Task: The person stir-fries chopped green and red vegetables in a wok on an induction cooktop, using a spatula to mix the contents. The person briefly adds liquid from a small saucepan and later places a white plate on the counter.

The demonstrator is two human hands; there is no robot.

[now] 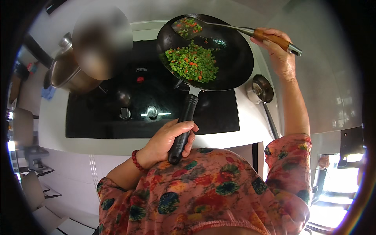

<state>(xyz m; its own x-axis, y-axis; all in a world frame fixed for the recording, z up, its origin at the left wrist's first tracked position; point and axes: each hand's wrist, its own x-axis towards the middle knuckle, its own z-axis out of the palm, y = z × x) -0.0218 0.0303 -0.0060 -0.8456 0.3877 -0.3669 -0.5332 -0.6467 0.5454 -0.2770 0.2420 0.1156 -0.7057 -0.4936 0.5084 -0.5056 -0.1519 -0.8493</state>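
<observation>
My left hand (173,139) grips the black handle (188,111) of a dark wok (235,64), which is tilted over the right side of a black glass cooktop (100,126). Chopped green vegetables with bits of red and orange (192,63) lie heaped in the wok's lower left part. In my right hand (277,50) is the wooden handle of a metal spatula (243,30). The spatula's blade, with some of the chopped vegetables on it, is at the wok's far upper left side.
A metal pot (66,73) with a glass lid stands at the cooktop's left, partly hidden by a blurred round patch. Right of the wok, a small metal pan (259,88) with a long handle sits on the white counter (252,117). Two knobs (152,112) are at the cooktop's front.
</observation>
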